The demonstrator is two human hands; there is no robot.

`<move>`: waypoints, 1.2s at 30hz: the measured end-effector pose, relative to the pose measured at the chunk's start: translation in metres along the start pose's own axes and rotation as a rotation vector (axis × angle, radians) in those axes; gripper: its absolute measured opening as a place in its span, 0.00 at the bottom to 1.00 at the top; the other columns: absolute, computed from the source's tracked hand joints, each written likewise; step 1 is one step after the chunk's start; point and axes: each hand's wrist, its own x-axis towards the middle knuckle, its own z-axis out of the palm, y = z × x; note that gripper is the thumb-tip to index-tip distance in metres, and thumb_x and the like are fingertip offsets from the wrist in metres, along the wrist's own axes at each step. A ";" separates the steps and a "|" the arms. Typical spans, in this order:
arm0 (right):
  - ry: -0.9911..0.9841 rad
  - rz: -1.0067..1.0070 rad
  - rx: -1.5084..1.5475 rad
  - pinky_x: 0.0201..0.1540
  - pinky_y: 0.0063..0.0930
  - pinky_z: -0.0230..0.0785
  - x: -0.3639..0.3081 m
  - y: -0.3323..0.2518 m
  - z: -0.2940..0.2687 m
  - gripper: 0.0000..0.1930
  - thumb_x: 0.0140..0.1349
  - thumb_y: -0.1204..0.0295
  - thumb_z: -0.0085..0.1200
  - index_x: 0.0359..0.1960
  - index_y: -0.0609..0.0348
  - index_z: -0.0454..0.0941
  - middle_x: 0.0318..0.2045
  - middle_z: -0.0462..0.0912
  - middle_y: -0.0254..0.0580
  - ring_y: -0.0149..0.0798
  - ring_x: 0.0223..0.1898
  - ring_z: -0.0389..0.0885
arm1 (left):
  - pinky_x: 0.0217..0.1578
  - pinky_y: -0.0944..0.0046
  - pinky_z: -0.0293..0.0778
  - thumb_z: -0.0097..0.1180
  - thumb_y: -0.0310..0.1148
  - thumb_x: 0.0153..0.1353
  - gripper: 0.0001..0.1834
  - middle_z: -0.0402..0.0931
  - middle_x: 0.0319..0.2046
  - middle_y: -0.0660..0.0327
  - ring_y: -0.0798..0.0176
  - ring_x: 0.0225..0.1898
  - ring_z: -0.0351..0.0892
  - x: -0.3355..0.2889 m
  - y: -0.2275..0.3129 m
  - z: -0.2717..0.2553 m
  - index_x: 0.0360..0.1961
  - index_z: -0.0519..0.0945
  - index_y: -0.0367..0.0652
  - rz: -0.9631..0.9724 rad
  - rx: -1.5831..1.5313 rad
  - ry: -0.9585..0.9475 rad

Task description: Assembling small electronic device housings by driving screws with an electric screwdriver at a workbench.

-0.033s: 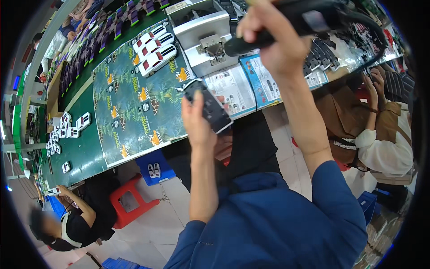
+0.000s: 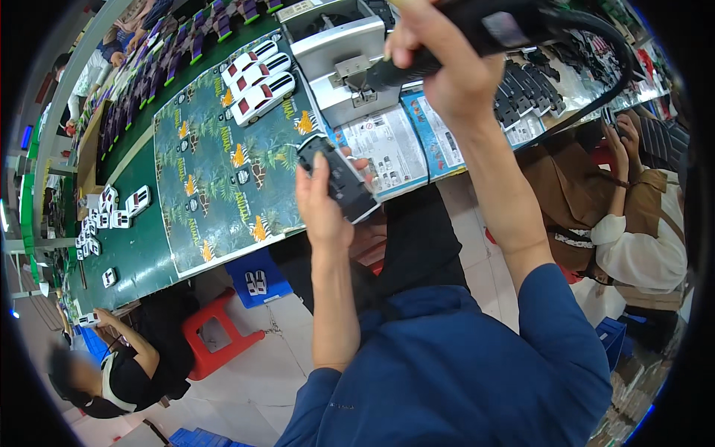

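Here, the left hand [image 2: 325,212] grips a black rectangular plastic part [image 2: 345,182]. The right hand [image 2: 460,74] clasps a black cylindrical corded tool [image 2: 514,28].

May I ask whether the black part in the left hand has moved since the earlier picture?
Yes, slightly: judged against the three white toy cars, the black part has shifted a little left.

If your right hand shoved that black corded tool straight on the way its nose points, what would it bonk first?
Probably the small metal bracket on the silver metal box. The right hand's black corded tool might already touch it; depth is unclear.
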 end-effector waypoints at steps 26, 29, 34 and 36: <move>-0.335 0.173 0.113 0.31 0.31 0.70 -0.027 0.025 0.045 0.05 0.70 0.71 0.48 0.38 0.60 0.72 0.23 0.71 0.37 0.32 0.21 0.73 | 0.37 0.59 0.87 0.62 0.25 0.63 0.15 0.83 0.40 0.48 0.57 0.35 0.87 0.006 0.012 -0.022 0.49 0.73 0.33 0.004 0.050 -0.072; -0.347 0.142 0.119 0.30 0.31 0.72 -0.033 0.038 0.040 0.06 0.69 0.72 0.51 0.39 0.62 0.72 0.22 0.72 0.37 0.32 0.20 0.74 | 0.36 0.61 0.86 0.63 0.25 0.62 0.16 0.83 0.40 0.51 0.60 0.34 0.87 0.004 0.017 -0.017 0.49 0.74 0.33 -0.030 0.124 -0.053; -0.319 0.165 0.066 0.29 0.30 0.73 -0.036 0.040 0.045 0.06 0.67 0.72 0.53 0.38 0.63 0.72 0.21 0.72 0.37 0.31 0.19 0.74 | 0.28 0.70 0.81 0.65 0.24 0.60 0.15 0.83 0.34 0.59 0.69 0.31 0.83 0.004 0.014 -0.013 0.46 0.74 0.37 -0.017 0.153 -0.042; -0.405 0.122 -0.156 0.28 0.28 0.72 -0.035 0.038 0.048 0.06 0.67 0.73 0.55 0.37 0.63 0.73 0.20 0.73 0.36 0.29 0.18 0.74 | 0.29 0.70 0.81 0.65 0.23 0.59 0.16 0.83 0.35 0.58 0.69 0.32 0.83 0.003 0.013 -0.014 0.47 0.74 0.37 -0.017 0.152 -0.045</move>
